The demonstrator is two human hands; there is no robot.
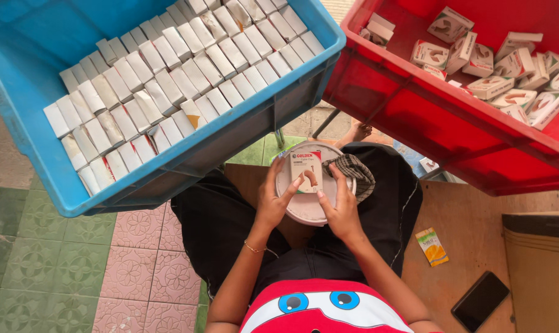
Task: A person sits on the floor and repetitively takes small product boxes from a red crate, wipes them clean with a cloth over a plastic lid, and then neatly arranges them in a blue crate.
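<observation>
Right now both hands meet over the lap, w/ a small white carton [306, 171] pinched between them: left hand [272, 203] curls up along the carton's left edge, fingers closed on it, thumb near the bottom; right hand [340, 206] grips the right edge, thumb and fingertips pressed to the side, so neither hand is spread. Carton is upright, printed face to the camera, red band at top and a small brownish picture lower down. It sits just above a round white lid or tub [309, 209] resting on the lap; can't tell if carton touches it. A checked dark cloth [357, 172] lies bunched at the tub's right side, touching the rim. Thin bracelet [255, 249] on the left wrist. Person wears black trousers and a red top w/ cartoon eyes. Upper left, a blue crate [168, 169], tilted toward the person, is packed w/ rows of same-type white cartons standing on end, tight side by side. Upper right, a red crate [427, 117] holds more cartons lying loose at odd angles, printed faces up. On the brown board at right: a small green-orange sachet [432, 245], a dark phone [480, 300] near the bottom edge, and a cardboard box [542, 265] at far right. Floor at left is green and pink patterned tile.
</observation>
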